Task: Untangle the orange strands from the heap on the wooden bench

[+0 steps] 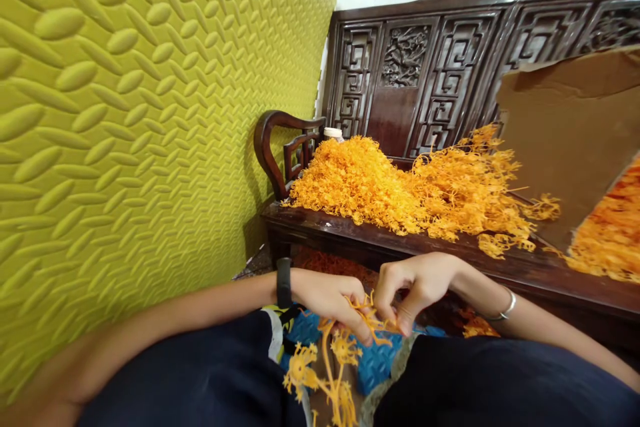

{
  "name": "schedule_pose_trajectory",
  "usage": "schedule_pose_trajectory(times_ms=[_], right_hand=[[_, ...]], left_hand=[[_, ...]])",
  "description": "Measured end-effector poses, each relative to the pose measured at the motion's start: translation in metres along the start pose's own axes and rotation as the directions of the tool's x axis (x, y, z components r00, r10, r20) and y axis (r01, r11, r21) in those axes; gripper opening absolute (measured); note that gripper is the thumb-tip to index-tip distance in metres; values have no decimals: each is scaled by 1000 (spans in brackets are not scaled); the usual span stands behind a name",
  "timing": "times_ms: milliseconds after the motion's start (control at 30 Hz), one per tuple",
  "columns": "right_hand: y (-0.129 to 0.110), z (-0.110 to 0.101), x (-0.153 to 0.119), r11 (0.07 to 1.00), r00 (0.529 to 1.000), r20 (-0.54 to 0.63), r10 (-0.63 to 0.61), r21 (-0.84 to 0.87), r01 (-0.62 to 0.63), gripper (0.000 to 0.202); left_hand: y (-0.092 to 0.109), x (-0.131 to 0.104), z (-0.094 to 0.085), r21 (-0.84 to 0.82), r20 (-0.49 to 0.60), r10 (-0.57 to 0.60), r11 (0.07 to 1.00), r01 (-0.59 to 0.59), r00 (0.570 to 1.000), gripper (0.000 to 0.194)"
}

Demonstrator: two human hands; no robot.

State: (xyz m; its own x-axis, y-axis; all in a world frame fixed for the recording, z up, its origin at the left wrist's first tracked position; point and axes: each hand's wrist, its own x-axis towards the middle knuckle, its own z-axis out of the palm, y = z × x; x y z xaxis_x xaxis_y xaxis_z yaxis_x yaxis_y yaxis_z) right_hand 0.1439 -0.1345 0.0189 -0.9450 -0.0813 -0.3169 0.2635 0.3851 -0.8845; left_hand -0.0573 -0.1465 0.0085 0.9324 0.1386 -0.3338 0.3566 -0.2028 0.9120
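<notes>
My left hand, with a dark band on its wrist, is closed on an orange plastic flower sprig. The sprig's branching stems and star-edged blossoms hang down between my knees. Close beside it, my right hand, wearing a silver bangle, pinches thumb and fingertips together at the sprig's right end. Whether a separate small piece sits in that pinch is too fine to make out. Part of the sprig is hidden behind my left fingers.
A dark carved wooden bench stands in front of me, heaped with orange plastic pieces. A cardboard sheet leans at right beside another orange heap. A yellow-green textured wall closes off the left. Blue material lies below my hands.
</notes>
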Motion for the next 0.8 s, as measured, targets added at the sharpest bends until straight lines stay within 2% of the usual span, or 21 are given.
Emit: schedule_pose_trajectory(times_ms=[33, 67, 100, 133, 167, 200, 233, 267, 300, 367, 433, 500, 633, 800], right_hand=[[0, 2, -7, 999, 997, 75, 36, 8, -36, 46], [0, 4, -14, 998, 994, 91, 67, 15, -69, 44], [2, 6, -22, 996, 995, 26, 92, 20, -92, 43], [6, 7, -29, 995, 984, -146, 98, 18, -96, 40], [10, 7, -34, 996, 923, -375, 80, -8, -90, 38], [14, 4, -38, 993, 808, -587, 49, -58, -102, 35], [19, 0, -40, 981, 666, -746, 8, -122, -150, 33], [24, -6, -41, 955, 529, -847, -42, -189, -228, 31], [28, -13, -41, 914, 414, -905, -96, -245, -322, 30], [38, -31, -40, 819, 236, -950, -204, -298, -491, 28], [48, -52, -42, 732, 117, -942, -314, -319, -601, 23], [57, -72, -48, 662, 62, -919, -389, -326, -675, 16], [67, -109, -66, 601, 15, -902, -431, -300, -741, 16], [69, -137, -72, 582, 1, -910, -414, -266, -769, 29]], left_hand=[[0, -6, -1, -7, 47, 9, 1000, -9, 999, 38], [-1, -12, -3, 3, 72, 22, 1000, -22, 997, 39], [-1, -19, -6, 15, 24, 51, 999, -52, 998, 40], [-2, -25, -8, 15, -72, 84, 996, -83, 994, 42], [-3, -29, -11, 11, -182, 98, 995, -98, 978, 41], [-3, -31, -13, 15, -278, 116, 993, -117, 954, 40], [-4, -31, -15, 10, -365, 128, 991, -133, 922, 39], [-4, -29, -17, -1, -437, 136, 988, -152, 889, 38], [-4, -25, -18, -17, -497, 143, 985, -174, 856, 37], [-4, -16, -18, -63, -592, 145, 972, -224, 793, 34], [-4, -10, -18, -112, -654, 136, 956, -273, 745, 30], [-5, -8, -17, -166, -689, 123, 932, -321, 714, 25], [-9, -12, -18, -242, -713, 146, 867, -435, 686, 26], [-14, -19, -21, -263, -675, 250, 797, -543, 694, 38]])
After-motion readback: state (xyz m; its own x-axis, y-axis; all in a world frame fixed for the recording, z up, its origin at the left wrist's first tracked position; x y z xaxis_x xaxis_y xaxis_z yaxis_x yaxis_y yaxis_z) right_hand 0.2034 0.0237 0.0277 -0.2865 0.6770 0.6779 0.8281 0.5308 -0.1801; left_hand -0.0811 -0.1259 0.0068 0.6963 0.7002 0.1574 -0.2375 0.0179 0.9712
